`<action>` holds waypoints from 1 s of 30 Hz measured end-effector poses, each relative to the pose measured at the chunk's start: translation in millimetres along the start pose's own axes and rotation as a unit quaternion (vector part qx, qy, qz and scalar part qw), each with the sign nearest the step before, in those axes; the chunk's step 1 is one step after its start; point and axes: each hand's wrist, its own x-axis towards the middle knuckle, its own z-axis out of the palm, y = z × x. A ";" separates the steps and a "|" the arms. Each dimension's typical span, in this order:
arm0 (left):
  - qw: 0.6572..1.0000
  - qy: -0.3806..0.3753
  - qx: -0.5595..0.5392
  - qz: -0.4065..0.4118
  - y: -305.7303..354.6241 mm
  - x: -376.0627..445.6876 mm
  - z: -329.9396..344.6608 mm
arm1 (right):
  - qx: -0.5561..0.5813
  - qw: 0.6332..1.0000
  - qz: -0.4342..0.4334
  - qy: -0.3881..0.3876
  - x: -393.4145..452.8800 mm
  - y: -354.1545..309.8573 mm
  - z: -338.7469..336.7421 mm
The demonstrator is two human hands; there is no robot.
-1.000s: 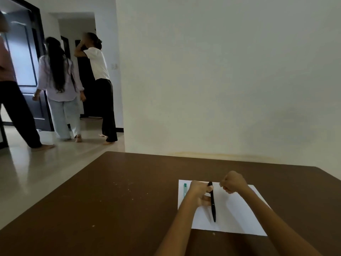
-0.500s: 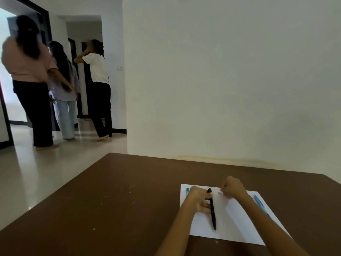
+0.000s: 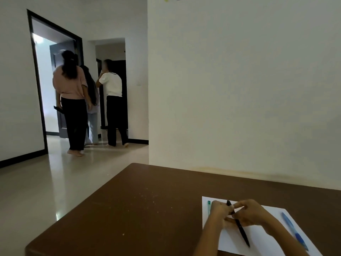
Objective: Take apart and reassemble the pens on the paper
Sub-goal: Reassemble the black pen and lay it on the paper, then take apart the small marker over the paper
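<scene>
1. Head view: both hands, left hand (image 3: 220,212) and right hand (image 3: 249,212), pinch the black pen (image 3: 239,227) over the paper (image 3: 258,235), near its far edge
2. A small part could slip and roll off the table (image 3: 147,209)

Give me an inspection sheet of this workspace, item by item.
Surface: brown table, pale specks on it.
Job's things: white paper at the near right; black pen held over it; blue pen lying on its right side; green pen at its left edge, partly hidden.
Clutter: nothing seen.
Hands: left hand and right hand both grip the black pen.
Cables: nothing seen.
Surroundings: white wall; three people standing by a doorway.
</scene>
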 end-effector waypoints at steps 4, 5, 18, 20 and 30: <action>0.995 0.028 0.095 0.010 0.1 -3.4 4.3 | -0.042 0.999 0.014 0.019 -7.1 -0.7 1.3; 0.994 0.032 0.104 0.013 0.7 -5.2 2.8 | -0.049 0.998 0.015 0.027 -8.4 -0.6 0.9; 0.876 0.217 0.408 0.141 -11.5 7.9 -34.6 | -0.046 0.993 0.034 0.104 -12.1 2.4 5.5; 0.869 0.216 0.428 0.126 -12.2 11.1 -35.4 | -0.035 0.992 0.006 0.122 -11.7 0.7 4.6; 0.872 0.226 0.421 0.108 -11.8 14.2 -40.0 | 0.053 0.988 -0.065 0.127 -8.7 -12.6 22.8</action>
